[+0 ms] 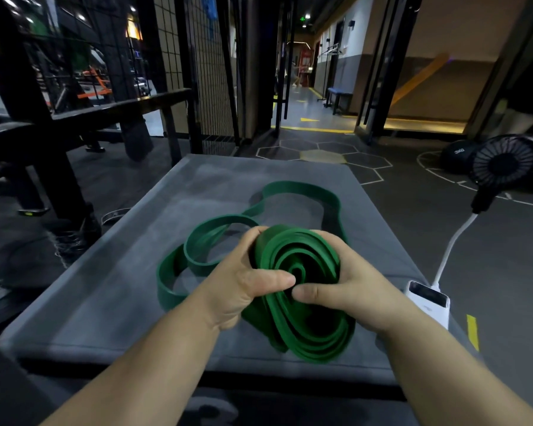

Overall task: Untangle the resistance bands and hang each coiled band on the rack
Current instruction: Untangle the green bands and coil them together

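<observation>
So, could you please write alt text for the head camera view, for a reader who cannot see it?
Two bare hands, left hand and right hand, hold a partly coiled green band above a grey mat, its loose loops trailing across the mat. A white power bank lies at the mat's right edge, cabled to a black fan, in a dim gym.

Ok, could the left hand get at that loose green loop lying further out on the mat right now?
Probably not freely: the left hand is gripping the coiled band, though nothing blocks the loop.
</observation>
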A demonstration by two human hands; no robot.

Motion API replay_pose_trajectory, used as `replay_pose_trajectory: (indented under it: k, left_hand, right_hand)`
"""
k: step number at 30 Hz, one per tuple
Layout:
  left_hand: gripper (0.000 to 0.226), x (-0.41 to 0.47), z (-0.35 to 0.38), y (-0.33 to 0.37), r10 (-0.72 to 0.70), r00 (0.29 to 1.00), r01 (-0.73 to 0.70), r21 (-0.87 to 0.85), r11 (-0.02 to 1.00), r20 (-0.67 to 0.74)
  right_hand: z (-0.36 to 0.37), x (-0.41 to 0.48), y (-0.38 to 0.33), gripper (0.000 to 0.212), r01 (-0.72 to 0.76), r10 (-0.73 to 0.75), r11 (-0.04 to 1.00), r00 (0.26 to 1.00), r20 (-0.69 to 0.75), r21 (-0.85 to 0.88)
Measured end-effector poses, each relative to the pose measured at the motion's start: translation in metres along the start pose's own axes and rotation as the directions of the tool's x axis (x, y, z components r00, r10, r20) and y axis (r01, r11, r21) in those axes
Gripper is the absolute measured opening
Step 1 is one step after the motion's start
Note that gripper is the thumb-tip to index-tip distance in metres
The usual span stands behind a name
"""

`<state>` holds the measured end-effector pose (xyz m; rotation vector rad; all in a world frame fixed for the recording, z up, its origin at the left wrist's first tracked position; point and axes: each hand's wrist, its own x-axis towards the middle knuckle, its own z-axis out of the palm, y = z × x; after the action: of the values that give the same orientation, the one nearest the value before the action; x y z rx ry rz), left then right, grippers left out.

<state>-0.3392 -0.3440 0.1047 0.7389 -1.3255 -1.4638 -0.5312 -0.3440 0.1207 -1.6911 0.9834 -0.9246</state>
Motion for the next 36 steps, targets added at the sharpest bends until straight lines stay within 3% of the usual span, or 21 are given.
replay_pose_trajectory:
  k: [3, 6, 8, 11, 15, 17, 21, 25, 28, 32, 36]
  left_hand:
    - [0.068, 0.0, 0.0, -0.001, 0.002, 1.0, -0.002, 0.02, 1.0, 0.015]
    - [0.066, -0.001, -0.001, -0.001, -0.006, 0.999, 0.003, 0.076, 0.997, 0.039]
    - [0.062, 0.001, -0.003, -0.002, -0.007, 1.0, 0.003, 0.239, 0.971, 0.017]
    - [0.057, 0.006, -0.006, -0.01, -0.007, 0.997, 0.046, 0.519, 0.854, -0.077]
    - [0.051, 0.007, 0.001, -0.017, -0.009, 0.986, 0.107, 0.582, 0.806, -0.168]
    - [0.048, 0.007, 0.008, -0.023, -0.002, 0.972, 0.136, 0.554, 0.821, -0.236]
    - [0.049, 0.008, 0.013, -0.038, -0.131, 0.936, 0.249, 0.347, 0.904, -0.328]
    - [0.04, 0.011, 0.004, -0.037, -0.116, 0.936, 0.247, 0.388, 0.888, -0.331]
    - [0.03, 0.01, 0.004, -0.034, -0.129, 0.939, 0.242, 0.348, 0.906, -0.318]
    - [0.049, 0.01, 0.0, -0.035, -0.153, 0.945, 0.228, 0.249, 0.941, -0.289]
    - [0.063, 0.009, -0.001, -0.036, -0.176, 0.971, 0.204, 0.174, 0.963, -0.162]
  right_hand:
    - [0.0, -0.001, 0.0, 0.077, 0.024, -0.026, 0.998, 0.999, -0.034, -0.061]
    - [-0.001, 0.001, 0.002, 0.069, 0.056, -0.055, 0.998, 0.997, -0.055, 0.027]
    - [-0.002, 0.004, 0.005, 0.061, 0.075, -0.062, 0.991, 0.991, -0.118, 0.107]
    - [-0.002, 0.007, 0.011, 0.062, 0.084, -0.049, 0.983, 0.976, -0.21, 0.162]
    - [0.003, 0.012, 0.016, 0.06, 0.048, 0.018, 0.967, 0.967, -0.256, 0.25]
    - [0.002, 0.013, 0.016, 0.054, 0.042, 0.05, 0.953, 0.955, -0.291, 0.3]
    - [0.0, 0.015, 0.018, 0.051, 0.009, 0.104, 0.934, 0.949, -0.298, 0.356]
    - [-0.001, 0.016, 0.021, 0.062, -0.043, 0.142, 0.929, 0.959, -0.247, 0.368]
    - [-0.009, 0.014, 0.022, 0.059, -0.078, 0.153, 0.93, 0.97, -0.186, 0.359]
    - [-0.01, 0.014, 0.021, 0.066, -0.079, 0.146, 0.919, 0.978, -0.146, 0.387]
    - [-0.011, 0.013, 0.018, 0.068, -0.068, 0.128, 0.901, 0.985, -0.113, 0.428]
